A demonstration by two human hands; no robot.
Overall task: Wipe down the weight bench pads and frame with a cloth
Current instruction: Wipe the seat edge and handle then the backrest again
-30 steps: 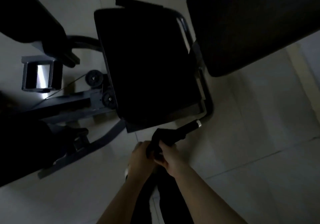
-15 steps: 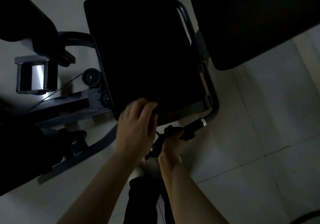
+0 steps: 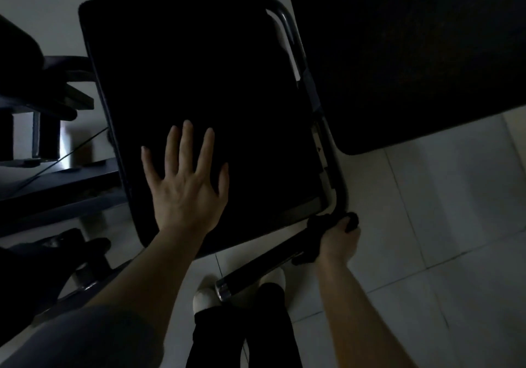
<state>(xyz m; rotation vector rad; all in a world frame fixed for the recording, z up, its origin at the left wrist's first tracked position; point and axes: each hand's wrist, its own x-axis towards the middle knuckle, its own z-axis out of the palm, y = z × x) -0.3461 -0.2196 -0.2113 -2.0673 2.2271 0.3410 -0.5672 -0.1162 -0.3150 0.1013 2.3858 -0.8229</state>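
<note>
With your left hand flat on the pad and right hand gripping the cloth round the bar, the bunched cloth could slip off.

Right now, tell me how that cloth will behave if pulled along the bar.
Likely floppy: the cloth bunches around the bar under the right hand. Probably light, since one hand grips it. It may snag or bunch rather than slide smoothly.

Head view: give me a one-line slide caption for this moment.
Left hand rests flat on the black seat pad while the right hand grips a dark cloth around the frame tube.
</note>
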